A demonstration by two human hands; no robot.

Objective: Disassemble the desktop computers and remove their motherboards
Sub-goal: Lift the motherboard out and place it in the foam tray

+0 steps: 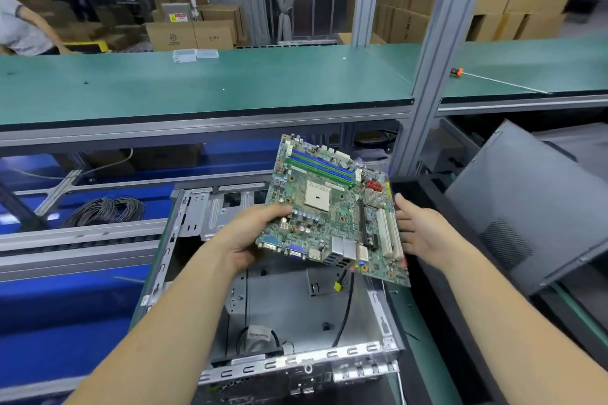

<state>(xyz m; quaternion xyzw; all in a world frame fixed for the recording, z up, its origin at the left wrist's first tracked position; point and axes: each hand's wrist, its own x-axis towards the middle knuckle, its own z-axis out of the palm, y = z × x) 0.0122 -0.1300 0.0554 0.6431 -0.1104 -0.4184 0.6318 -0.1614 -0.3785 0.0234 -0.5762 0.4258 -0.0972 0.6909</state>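
While left hand (245, 237) grips motherboard (332, 207) | right hand (419, 228) flat against its edge (fingers straight) | green workbench (197, 82) behind

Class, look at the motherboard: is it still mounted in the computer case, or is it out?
Out. The left hand grips the motherboard, lifted and tilted above the open case, whose bare metal floor shows beneath it.

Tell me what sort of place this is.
Likely an electronics teardown line in a factory or warehouse: long green-topped benches, stacked cardboard boxes behind, and an opened computer case below the motherboard held in the left hand.
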